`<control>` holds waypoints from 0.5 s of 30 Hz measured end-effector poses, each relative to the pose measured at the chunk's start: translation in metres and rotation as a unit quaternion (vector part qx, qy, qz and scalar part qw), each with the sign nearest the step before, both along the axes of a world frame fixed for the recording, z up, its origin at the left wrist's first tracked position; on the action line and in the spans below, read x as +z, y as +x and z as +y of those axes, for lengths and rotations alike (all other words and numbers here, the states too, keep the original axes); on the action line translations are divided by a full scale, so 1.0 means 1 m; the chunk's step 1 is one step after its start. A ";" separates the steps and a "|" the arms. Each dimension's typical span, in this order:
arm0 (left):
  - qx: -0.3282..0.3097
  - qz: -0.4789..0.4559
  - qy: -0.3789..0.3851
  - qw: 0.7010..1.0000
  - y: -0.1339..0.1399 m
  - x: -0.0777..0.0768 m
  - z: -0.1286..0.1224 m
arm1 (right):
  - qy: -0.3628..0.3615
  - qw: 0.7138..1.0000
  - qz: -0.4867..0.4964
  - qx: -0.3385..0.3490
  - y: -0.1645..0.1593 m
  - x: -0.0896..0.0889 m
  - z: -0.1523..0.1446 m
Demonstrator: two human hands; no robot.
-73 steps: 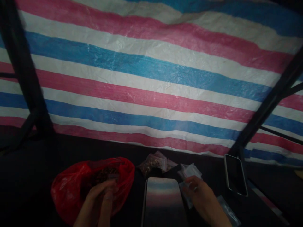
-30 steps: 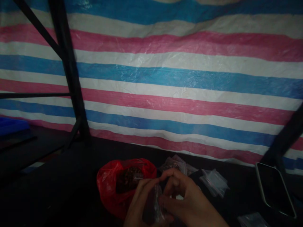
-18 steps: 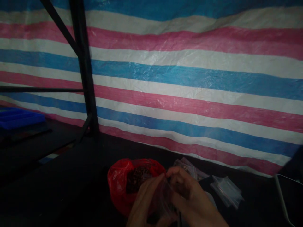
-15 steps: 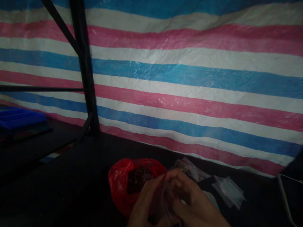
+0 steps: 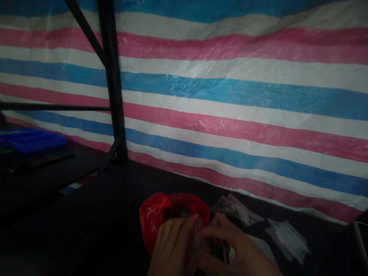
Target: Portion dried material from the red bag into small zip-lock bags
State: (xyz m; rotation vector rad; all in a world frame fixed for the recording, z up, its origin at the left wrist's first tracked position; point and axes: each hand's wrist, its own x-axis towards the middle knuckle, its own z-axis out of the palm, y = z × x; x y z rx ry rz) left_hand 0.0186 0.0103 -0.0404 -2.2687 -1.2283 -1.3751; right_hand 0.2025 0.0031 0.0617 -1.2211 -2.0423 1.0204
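Between my hands is a small clear zip bag (image 5: 196, 234), upright, its lower part hidden by my fingers. My left hand (image 5: 171, 245) is closed on its left side, fingers bent together. My right hand (image 5: 240, 247) pinches at the bag's right edge with forefinger and thumb. Just behind my left hand sits an open red plastic bag (image 5: 152, 216) with small dark brown pieces (image 5: 176, 210) inside, too dim to name. Filled clear bags (image 5: 232, 207) lie beyond my right hand. Flat clear zip bags (image 5: 289, 237) are stacked to its right.
A pale rounded object (image 5: 265, 247) shows partly under my right hand on the black table (image 5: 115, 214). Blue trays (image 5: 37, 140) stand on the left surface. A black metal post (image 5: 115, 88) rises before a striped tarp (image 5: 230, 92). A light-edged object (image 5: 359, 241) is at far right.
The view has swung slightly left, so things sit further right. My left hand has come up more over the red bag's front, and my right fingers have shifted on the zip bag's edge.
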 end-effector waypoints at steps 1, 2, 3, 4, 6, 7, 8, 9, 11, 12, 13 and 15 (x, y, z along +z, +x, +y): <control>0.004 0.007 -0.007 1.000 0.001 -0.001 0.000 | 0.008 1.000 -0.007 0.000 0.000 -0.001 0.000; 0.008 0.013 -0.017 1.000 0.003 -0.003 0.000 | 0.019 1.000 -0.016 -0.007 -0.001 -0.003 0.000; 0.015 0.022 -0.031 0.999 0.005 -0.007 0.000 | 0.034 0.999 -0.022 -0.018 -0.001 -0.004 -0.001; 0.022 0.030 -0.042 0.998 0.007 -0.010 -0.001 | 0.047 0.998 -0.024 -0.029 -0.001 -0.005 -0.002; 0.024 0.046 -0.060 0.997 0.010 -0.018 -0.003 | 0.061 0.997 -0.014 -0.048 0.001 -0.004 -0.006; 0.015 0.053 -0.072 0.996 0.012 -0.021 -0.004 | 0.064 0.996 -0.002 -0.056 0.002 -0.003 -0.008; 0.004 0.053 -0.086 0.995 0.013 -0.024 -0.006 | 0.064 0.996 0.011 -0.066 0.003 -0.002 -0.010; -0.006 0.044 -0.099 0.994 0.015 -0.026 -0.008 | 0.065 0.995 0.024 -0.076 0.004 -0.001 -0.012; -0.028 0.017 -0.129 0.991 0.018 -0.028 -0.011 | 0.063 0.993 0.043 -0.087 0.007 0.001 -0.014; -0.037 0.001 -0.139 0.990 0.019 -0.029 -0.012 | 0.059 0.994 0.046 -0.084 0.008 0.001 -0.015; -0.044 -0.016 -0.146 0.988 0.021 -0.029 -0.012 | 0.054 0.994 0.046 -0.080 0.009 0.001 -0.015; -0.062 -0.045 -0.154 0.985 0.022 -0.029 -0.012 | 0.043 0.996 0.037 -0.070 0.009 0.001 -0.015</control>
